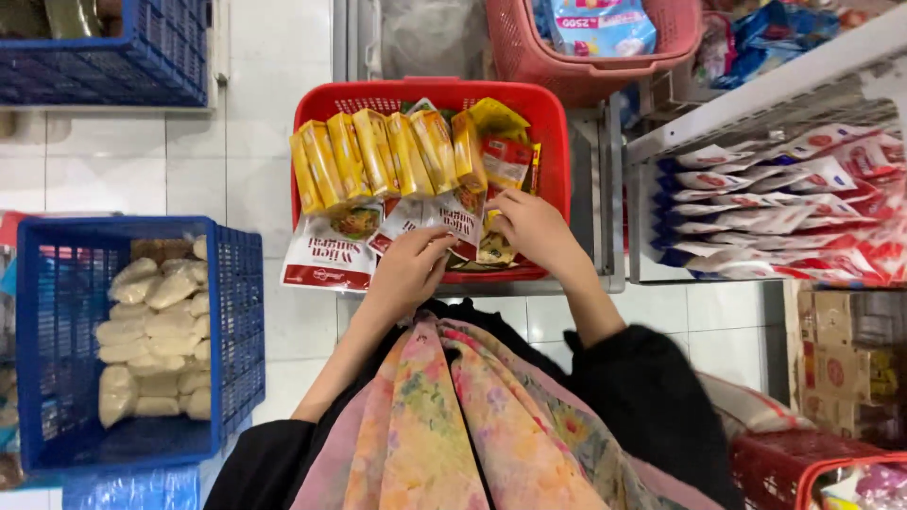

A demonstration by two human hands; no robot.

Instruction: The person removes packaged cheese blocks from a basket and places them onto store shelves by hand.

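A red plastic basket (557, 123) stands on the floor in front of me, filled with upright yellow packets (378, 156) and flat red-and-white food pouches (326, 260). My left hand (406, 274) rests on the pouches at the basket's near edge, fingers curled on one of them. Just to its right, my right hand (534, 227) grips a pouch (463, 222) inside the basket. A floral scarf (453, 416) and black sleeves fill the bottom of the view.
A blue crate (241, 312) with pale bagged goods stands at the left. A second blue crate (142, 57) is top left, a pink basket (605, 76) behind. White shelving (756, 94) with red-and-white packets is at right, cartons (846, 354) below.
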